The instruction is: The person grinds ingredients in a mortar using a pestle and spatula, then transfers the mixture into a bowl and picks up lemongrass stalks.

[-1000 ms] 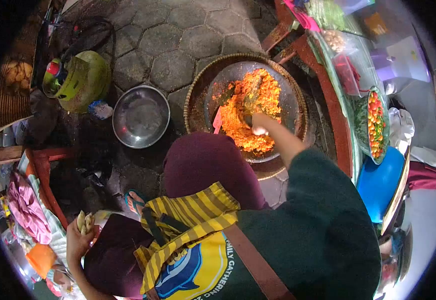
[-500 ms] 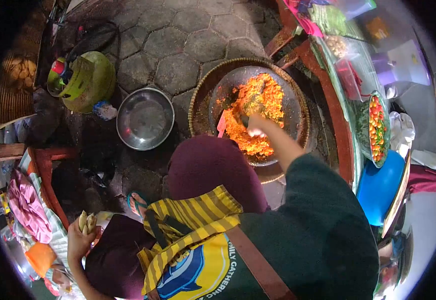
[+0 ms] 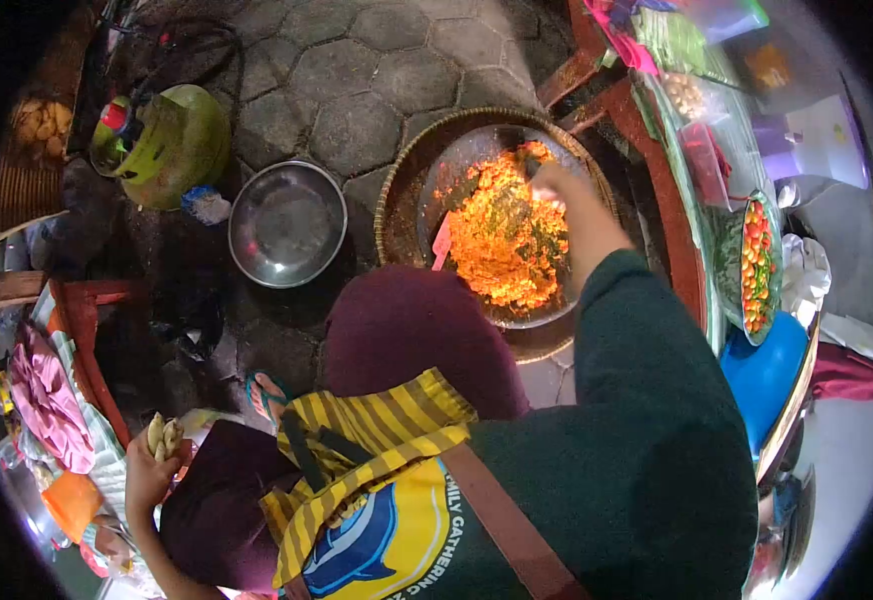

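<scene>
At lower left, my left hand (image 3: 150, 474) curls around a few pale pieces (image 3: 165, 437). At upper centre right, my right hand (image 3: 564, 188) is wrapped around what looks like a dark tool (image 3: 534, 158), partly hidden, at the far edge of the orange mash (image 3: 497, 240), heaped on a round plate (image 3: 434, 190) inside a woven tray (image 3: 384, 220). Short, firm strokes drawn inward should work it evenly without spilling, I judge, clear of the pink spatula (image 3: 443, 242) at its left. Farther off, upper left, stands a gas cylinder (image 3: 192, 140).
</scene>
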The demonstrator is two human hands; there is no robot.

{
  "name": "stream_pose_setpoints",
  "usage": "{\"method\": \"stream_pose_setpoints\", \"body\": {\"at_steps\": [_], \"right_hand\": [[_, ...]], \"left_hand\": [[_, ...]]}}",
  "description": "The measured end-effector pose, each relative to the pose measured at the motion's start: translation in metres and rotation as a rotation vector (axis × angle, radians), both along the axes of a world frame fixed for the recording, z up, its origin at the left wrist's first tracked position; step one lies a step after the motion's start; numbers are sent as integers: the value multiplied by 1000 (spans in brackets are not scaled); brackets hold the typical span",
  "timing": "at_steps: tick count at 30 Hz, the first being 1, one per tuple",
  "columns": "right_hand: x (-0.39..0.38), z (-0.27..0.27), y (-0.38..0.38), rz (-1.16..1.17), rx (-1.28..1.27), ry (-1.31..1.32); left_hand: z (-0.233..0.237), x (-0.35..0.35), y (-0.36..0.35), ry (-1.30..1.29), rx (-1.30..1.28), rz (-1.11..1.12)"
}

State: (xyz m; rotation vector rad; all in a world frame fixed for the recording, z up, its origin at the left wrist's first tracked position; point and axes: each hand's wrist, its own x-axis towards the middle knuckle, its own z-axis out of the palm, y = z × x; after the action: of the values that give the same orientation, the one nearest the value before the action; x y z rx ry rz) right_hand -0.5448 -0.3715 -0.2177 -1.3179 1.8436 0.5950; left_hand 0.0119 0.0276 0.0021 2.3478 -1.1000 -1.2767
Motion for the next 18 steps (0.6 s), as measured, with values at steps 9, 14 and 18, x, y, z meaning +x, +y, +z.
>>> {"method": "stream_pose_setpoints", "body": {"at_steps": [9,14,18], "right_hand": [[36,-29,140,288,-195,122],[11,-6,39,245,-19,147],[-14,43,-9,35,105,-46]], "left_hand": [[-3,0,-4,-83,27,-35],[4,-10,-22,-71,-5,-112],[10,-11,-16,-103,-3,-192]]}}
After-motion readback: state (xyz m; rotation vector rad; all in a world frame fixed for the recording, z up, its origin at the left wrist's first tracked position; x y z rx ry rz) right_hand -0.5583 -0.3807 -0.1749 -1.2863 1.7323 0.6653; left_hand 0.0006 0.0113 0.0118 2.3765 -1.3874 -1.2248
